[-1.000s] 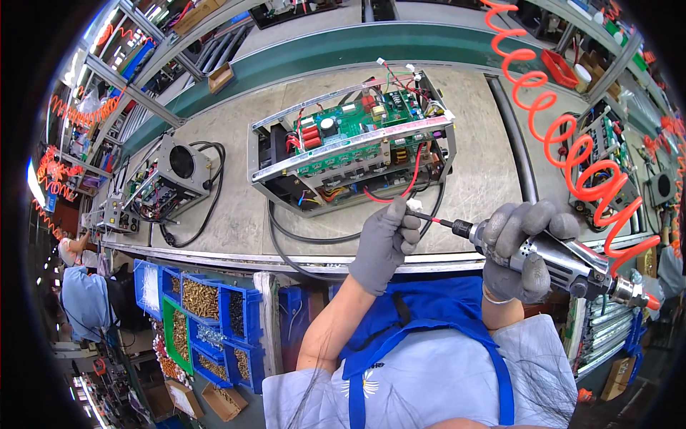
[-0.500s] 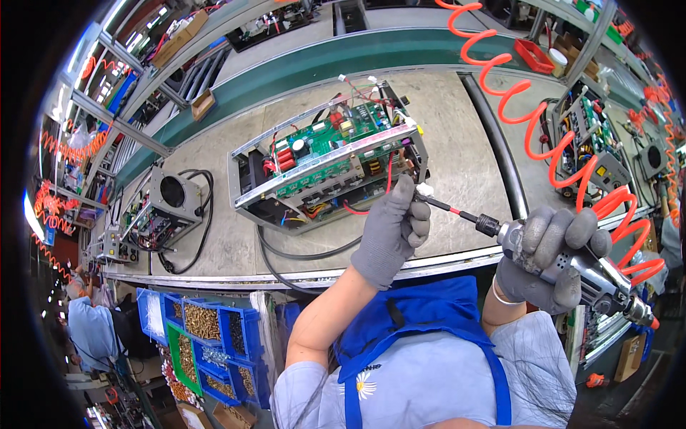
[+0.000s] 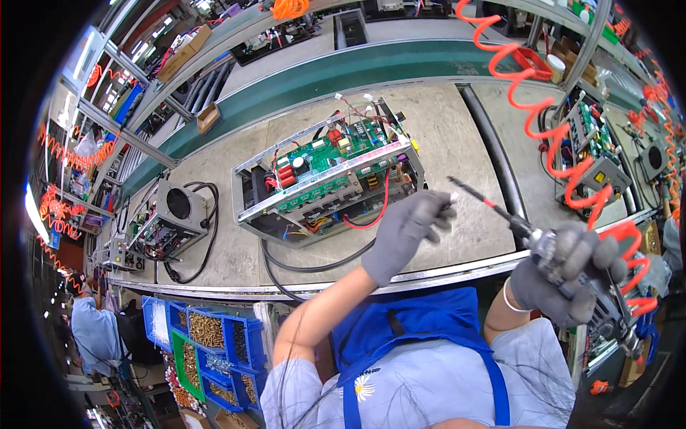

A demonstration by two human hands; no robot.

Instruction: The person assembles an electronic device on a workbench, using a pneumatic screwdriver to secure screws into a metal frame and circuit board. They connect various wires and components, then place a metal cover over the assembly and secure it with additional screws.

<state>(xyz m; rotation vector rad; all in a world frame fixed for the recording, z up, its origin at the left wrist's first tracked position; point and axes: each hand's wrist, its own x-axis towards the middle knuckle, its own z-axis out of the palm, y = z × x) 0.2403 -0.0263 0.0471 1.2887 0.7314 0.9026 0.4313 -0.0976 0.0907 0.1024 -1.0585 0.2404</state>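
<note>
My left hand (image 3: 406,234), in a grey glove, is in front of the open metal chassis (image 3: 329,182) with its green circuit board. A small white piece (image 3: 453,197) shows at its fingertips, which are pinched and slightly blurred; its kind is unclear. Gloved too, my right hand (image 3: 561,275) is wrapped round a silver air screwdriver (image 3: 547,244). The tool's long dark bit (image 3: 486,201), with a red band, slants up and left over the bench. Its tip stands apart from my left fingers. A red wire (image 3: 384,202) loops at the chassis's right side.
An orange coiled air hose (image 3: 539,114) hangs down to the screwdriver. A second unit (image 3: 168,214) with black cable sits left, another (image 3: 589,154) right. Blue bins (image 3: 243,339) of screws stand below the bench's front edge. A dark roller strip (image 3: 493,154) crosses the bench.
The screwdriver's bit has come away from my left fingers, and my right hand has moved slightly right and down. My left hand has shifted right and down, the white piece now at its fingertips.
</note>
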